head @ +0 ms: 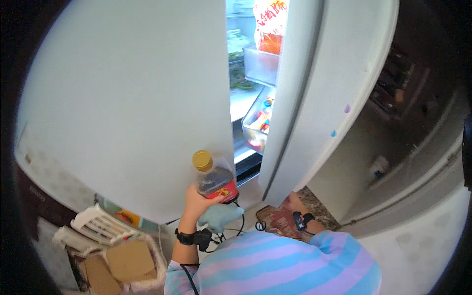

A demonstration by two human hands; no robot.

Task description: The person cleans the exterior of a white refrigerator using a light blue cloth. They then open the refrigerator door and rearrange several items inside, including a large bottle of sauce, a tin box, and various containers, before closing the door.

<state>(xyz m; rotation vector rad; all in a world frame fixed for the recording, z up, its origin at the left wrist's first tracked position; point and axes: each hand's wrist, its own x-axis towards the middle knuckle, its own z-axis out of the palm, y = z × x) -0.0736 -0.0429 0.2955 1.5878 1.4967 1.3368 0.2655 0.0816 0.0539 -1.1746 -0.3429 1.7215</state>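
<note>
My left hand (pixel 201 202) grips a plastic bottle (pixel 217 182) of dark liquid with a yellow cap and a red label, held upright but tilted in front of the closed left refrigerator door (pixel 129 92). The right refrigerator door (pixel 324 81) stands partly open. My right hand (pixel 291 202) is at this door's lower edge, its fingers hidden behind the door. Through the gap, a white and orange bag (pixel 271 25) stands in a clear door bin (pixel 261 66). A lower door bin (pixel 254 136) holds small colourful packets.
At the lower left stands a white chair (pixel 101 225) with cardboard (pixel 131 260) near it. Black cables hang by my wrists. A brown mat (pixel 282 221) lies on the floor below the right door. A doorway with a dark room beyond is at the right.
</note>
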